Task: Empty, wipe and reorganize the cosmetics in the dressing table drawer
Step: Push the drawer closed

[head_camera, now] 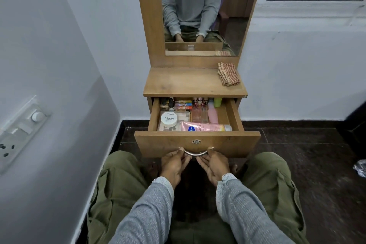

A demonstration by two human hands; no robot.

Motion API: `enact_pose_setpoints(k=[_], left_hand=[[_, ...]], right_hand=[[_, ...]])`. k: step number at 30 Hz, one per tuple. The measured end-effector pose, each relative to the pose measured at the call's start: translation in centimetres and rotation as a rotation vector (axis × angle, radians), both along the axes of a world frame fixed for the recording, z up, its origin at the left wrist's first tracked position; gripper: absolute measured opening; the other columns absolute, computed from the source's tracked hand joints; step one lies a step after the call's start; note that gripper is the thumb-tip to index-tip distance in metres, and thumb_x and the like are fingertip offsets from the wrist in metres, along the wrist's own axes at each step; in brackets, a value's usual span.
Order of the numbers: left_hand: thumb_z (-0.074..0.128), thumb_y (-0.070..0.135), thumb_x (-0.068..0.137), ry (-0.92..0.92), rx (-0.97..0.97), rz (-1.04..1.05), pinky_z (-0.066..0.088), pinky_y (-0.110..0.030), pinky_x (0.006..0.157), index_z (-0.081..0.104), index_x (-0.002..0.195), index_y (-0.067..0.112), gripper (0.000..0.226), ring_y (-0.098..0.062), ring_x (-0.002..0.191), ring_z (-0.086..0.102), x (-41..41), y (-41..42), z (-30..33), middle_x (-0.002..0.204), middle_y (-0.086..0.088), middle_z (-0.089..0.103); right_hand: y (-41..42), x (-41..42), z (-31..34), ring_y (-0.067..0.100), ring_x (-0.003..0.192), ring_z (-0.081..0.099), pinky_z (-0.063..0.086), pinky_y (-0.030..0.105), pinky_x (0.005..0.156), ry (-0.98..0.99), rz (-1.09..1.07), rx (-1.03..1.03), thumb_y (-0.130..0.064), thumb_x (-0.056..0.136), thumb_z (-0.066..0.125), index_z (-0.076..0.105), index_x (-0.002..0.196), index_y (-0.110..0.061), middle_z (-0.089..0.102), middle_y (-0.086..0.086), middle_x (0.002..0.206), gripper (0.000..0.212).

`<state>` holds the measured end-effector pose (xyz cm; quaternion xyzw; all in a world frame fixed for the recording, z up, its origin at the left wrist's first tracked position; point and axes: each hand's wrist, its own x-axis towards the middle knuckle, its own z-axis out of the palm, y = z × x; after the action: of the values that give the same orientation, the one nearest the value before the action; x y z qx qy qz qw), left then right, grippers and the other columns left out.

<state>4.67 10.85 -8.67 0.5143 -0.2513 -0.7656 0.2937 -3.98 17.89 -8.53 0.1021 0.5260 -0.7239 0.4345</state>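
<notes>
A dark stone floor (297,154) is seen beneath green-trousered knees, with pale walls closing in from nine and three o'clock. At six o'clock the curved metal handle (196,153) is gripped from both ends: the left hand (173,164) and the right hand (214,164) are both curled around it. The drawer (198,140) is held pulled out toward the viewer, packed with cosmetics. A pink tube (206,127) is laid along the front wall, long axis nine to three, cap toward three; a round white jar (169,121) sits at its ten o'clock. Farther off, toward one o'clock, a folded checked cloth (228,74) is left on the tabletop (184,83). The mirror (198,10) stands at twelve.
</notes>
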Motion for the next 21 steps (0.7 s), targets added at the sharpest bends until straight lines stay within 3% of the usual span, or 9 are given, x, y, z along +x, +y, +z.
enact_pose_setpoints(k=[4,9,14,18,21], left_hand=[[0.058,0.005,0.094,-0.008,-0.003,0.002,0.054,-0.017,0.049,0.063,0.085,0.001,0.011,-0.017,0.070,0.066,-1.9,-2.5,0.1,0.077,-0.011,0.066],[0.060,0.005,0.092,-0.001,-0.010,0.004,0.055,-0.018,0.051,0.063,0.101,-0.008,0.015,-0.013,0.057,0.067,-4.3,-5.6,0.0,0.078,-0.014,0.066],[0.061,0.006,0.092,-0.010,-0.019,0.016,0.055,-0.018,0.051,0.063,0.100,-0.007,0.015,-0.016,0.062,0.067,-6.6,-8.6,-0.2,0.078,-0.013,0.065],[0.058,0.003,0.093,-0.010,-0.026,0.022,0.055,-0.017,0.049,0.061,0.088,-0.004,0.010,-0.020,0.071,0.063,-8.2,-10.6,0.1,0.079,-0.015,0.062],[0.058,0.002,0.093,-0.021,-0.042,0.028,0.054,-0.017,0.048,0.060,0.081,-0.003,0.013,-0.020,0.069,0.061,-9.2,-11.7,0.0,0.074,-0.014,0.059]], right_hand=[[-2.4,-1.8,0.4,0.024,0.083,0.066,0.059,0.024,0.060,0.021,0.002,-0.020,-0.014,0.101,0.044,0.057,0.094,-0.002,0.067,0.019,0.088,0.019],[-5.4,-4.4,0.4,0.026,0.082,0.066,0.059,0.026,0.056,0.012,0.003,-0.004,-0.012,0.100,0.046,0.057,0.096,0.001,0.067,0.020,0.088,0.017],[-8.4,-6.6,0.4,0.026,0.079,0.065,0.059,0.026,0.056,0.010,0.007,-0.008,-0.010,0.100,0.046,0.056,0.097,0.002,0.065,0.020,0.086,0.016],[-10.3,-8.1,0.6,0.025,0.076,0.064,0.059,0.026,0.055,0.016,0.002,-0.002,-0.009,0.100,0.046,0.055,0.091,0.003,0.064,0.020,0.083,0.018],[-11.5,-8.9,0.7,0.026,0.074,0.063,0.058,0.027,0.055,0.027,0.010,-0.010,-0.009,0.101,0.044,0.053,0.098,0.005,0.063,0.020,0.081,0.017]])
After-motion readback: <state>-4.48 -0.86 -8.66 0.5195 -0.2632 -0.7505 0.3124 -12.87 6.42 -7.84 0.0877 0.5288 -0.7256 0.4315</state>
